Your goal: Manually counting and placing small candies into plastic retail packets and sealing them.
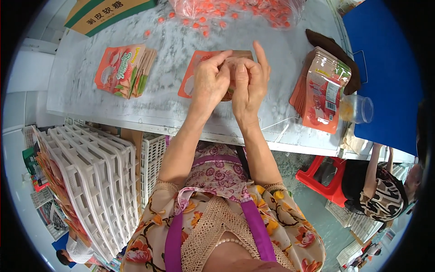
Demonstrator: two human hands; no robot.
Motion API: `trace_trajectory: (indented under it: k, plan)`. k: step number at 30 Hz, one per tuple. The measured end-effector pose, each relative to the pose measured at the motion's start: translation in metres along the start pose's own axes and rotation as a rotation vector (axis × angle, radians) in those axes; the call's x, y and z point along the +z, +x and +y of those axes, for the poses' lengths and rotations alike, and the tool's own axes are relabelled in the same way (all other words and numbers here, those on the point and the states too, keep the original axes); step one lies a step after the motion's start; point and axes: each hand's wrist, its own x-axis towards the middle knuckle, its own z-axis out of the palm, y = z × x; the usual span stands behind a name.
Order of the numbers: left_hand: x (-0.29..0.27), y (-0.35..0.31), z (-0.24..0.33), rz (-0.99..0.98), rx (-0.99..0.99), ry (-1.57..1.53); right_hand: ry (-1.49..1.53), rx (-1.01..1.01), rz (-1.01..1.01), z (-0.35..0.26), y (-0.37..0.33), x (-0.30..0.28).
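Observation:
My left hand (210, 81) and my right hand (249, 86) meet over the middle of the table, fingers bent and closed together. One finger of the right hand sticks out. Whatever is pinched between them is hidden by the fingers. Beneath both hands lies a red pouch (186, 83), mostly covered by them. To the left sits a fanned stack of red printed pouches (118, 72) with green leaf pictures. A second stack of pouches (322, 86), back sides up, lies to the right. Beyond my hands, small wrapped red candies (202, 20) are scattered beside a clear plastic bag (272, 9) full of them.
A brown and green carton (102, 16) stands at the far left. On the right are a clear jar (358, 109), a dark brown long object (333, 47) and a blue panel (385, 68). White plastic crates (90, 177) stack below left. A red stool (324, 181) and another person (385, 195) are lower right.

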Motion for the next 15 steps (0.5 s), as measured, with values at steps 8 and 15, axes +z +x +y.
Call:
trace_trajectory:
  k: [8, 15]
  plan:
    - [-0.014, 0.006, 0.018, -0.003, 0.028, 0.089, -0.603, -0.121, -0.289, -0.006, 0.018, -0.007]
    - [-0.042, 0.026, 0.043, -0.09, 0.228, 0.276, -0.431, -0.24, -0.411, -0.015, 0.041, -0.002]
